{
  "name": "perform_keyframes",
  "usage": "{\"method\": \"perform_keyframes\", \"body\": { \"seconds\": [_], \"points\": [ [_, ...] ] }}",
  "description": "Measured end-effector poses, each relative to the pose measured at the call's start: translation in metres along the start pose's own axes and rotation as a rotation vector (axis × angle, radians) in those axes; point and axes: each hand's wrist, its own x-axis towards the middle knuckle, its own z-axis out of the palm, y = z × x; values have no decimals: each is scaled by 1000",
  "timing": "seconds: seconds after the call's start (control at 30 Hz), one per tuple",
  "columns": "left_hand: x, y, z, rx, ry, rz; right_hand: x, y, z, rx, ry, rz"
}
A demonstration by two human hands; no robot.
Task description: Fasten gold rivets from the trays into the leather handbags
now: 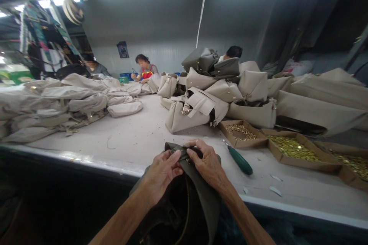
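A dark grey-green handbag (205, 195) lies at the table's front edge with its mouth toward me, and a zip edge shows inside. My left hand (162, 172) pinches the bag's upper edge near a strap, thumb on top. On the other side of that spot, my right hand (207, 162) grips the same edge, its thumb close to a small gold metal fitting (189, 161). The fingertips of both hands nearly meet. Right of the bag, a green-handled hand tool (241, 160) with a thin metal tip rests on the table.
Cardboard trays of small gold metal parts (243, 134) (296, 149) stand at the right. Beige handbags (192, 111) are heaped behind them, with two dark ones on top. More beige pieces (77, 99) pile up at the left. Co-workers (146, 69) sit at the far side.
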Motion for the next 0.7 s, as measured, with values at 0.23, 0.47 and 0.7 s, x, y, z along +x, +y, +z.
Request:
{"method": "perform_keyframes", "body": {
  "seconds": [0.23,0.47,0.7],
  "points": [
    [-6,6,1,-2,82,-5,-1,-1,0,-9,-4,-28],
    [-12,10,2,79,78,2,0,-1,2,-29,-14,-50],
    [-16,11,8,68,127,22,1,2,4,-45,-21,-78]
  ]
}}
